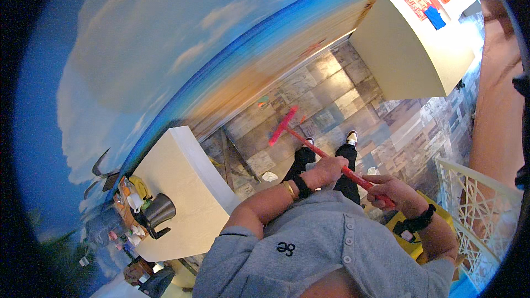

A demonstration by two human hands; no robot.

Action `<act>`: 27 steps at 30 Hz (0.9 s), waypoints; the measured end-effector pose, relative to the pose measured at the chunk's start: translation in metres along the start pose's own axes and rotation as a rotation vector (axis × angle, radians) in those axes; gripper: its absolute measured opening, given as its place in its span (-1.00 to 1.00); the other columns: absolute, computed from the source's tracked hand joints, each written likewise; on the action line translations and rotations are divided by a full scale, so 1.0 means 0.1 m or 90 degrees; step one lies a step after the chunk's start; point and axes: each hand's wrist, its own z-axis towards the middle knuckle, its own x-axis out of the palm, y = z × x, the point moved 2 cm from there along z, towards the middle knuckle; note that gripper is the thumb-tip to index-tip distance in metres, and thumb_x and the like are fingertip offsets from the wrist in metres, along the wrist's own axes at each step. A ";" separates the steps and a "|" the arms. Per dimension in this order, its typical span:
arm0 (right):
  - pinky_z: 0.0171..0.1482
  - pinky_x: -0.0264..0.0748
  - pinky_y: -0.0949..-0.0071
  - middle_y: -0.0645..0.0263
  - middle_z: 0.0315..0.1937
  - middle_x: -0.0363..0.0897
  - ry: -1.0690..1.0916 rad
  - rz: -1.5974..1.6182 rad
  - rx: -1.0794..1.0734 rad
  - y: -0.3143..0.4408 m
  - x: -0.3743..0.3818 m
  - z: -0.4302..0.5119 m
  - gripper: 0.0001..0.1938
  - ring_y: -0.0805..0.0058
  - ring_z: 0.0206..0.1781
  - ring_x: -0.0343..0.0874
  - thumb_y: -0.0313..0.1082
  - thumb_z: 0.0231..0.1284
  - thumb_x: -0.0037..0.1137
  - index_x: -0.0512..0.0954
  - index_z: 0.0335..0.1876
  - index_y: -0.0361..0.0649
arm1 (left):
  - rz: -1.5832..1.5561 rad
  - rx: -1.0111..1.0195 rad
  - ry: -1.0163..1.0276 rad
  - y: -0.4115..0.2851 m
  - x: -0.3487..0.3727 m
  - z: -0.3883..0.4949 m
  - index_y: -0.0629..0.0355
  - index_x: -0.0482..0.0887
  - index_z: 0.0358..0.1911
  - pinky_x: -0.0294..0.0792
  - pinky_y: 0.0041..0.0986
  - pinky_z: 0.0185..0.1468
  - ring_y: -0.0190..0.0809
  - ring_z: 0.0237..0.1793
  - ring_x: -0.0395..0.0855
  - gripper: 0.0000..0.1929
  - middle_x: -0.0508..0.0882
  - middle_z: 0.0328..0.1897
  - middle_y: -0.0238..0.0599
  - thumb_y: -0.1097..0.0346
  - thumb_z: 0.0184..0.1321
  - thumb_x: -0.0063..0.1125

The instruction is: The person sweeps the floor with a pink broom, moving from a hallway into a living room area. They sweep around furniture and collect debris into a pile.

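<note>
A push broom with a red handle and pink bristles (pixel 283 126) reaches from my hands down to the wood-patterned floor (pixel 331 109). Partway along the handle (pixel 354 177), my left hand (pixel 327 172) is wrapped around it. Closer to the handle's upper end, my right hand (pixel 383 192) grips it, with its thumb lying along the top. A small orange scrap (pixel 303 118) lies just beside the broom head. Near the base of the wall, a green and orange scrap (pixel 263 101) rests on the floor.
Left stands a pale table (pixel 194 211) bearing a dark pitcher (pixel 161 211) and clutter. A white counter (pixel 397 49) with a red printed sheet (pixel 414 0) is ahead right. A white lattice panel (pixel 476 198) stands at right. White crumpled pieces (pixel 270 176) lie near my feet.
</note>
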 end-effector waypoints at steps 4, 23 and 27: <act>-0.72 0.19 0.66 0.40 -0.56 0.41 0.042 -0.031 -0.025 -0.02 0.08 0.20 -0.48 0.70 -0.68 0.34 -0.44 0.25 0.02 0.29 0.34 -0.22 | 0.056 -0.056 -0.007 0.24 -0.09 -0.15 0.08 0.58 -0.34 0.45 -0.06 -0.17 0.15 -0.20 0.65 -0.85 0.66 -0.30 -0.08 0.21 0.23 -0.01; -0.72 0.15 0.73 0.32 -0.47 0.44 -0.006 -0.036 0.031 0.08 0.28 0.17 -0.39 0.69 -0.65 0.34 -0.48 0.28 -0.02 0.18 0.47 -0.12 | 0.064 -0.050 0.003 0.23 -0.14 -0.22 0.09 0.66 -0.31 0.50 -0.08 -0.14 0.12 -0.16 0.69 -0.85 0.70 -0.28 -0.03 0.26 0.20 0.03; -0.73 0.15 0.72 0.36 -0.51 0.42 0.099 -0.027 -0.014 0.16 0.28 0.63 -0.44 0.70 -0.68 0.31 -0.47 0.26 -0.01 0.25 0.40 -0.15 | 0.075 -0.178 -0.029 0.51 -0.29 -0.42 0.09 0.66 -0.33 0.50 -0.03 -0.16 0.11 -0.19 0.70 -0.83 0.71 -0.31 -0.04 0.24 0.21 -0.01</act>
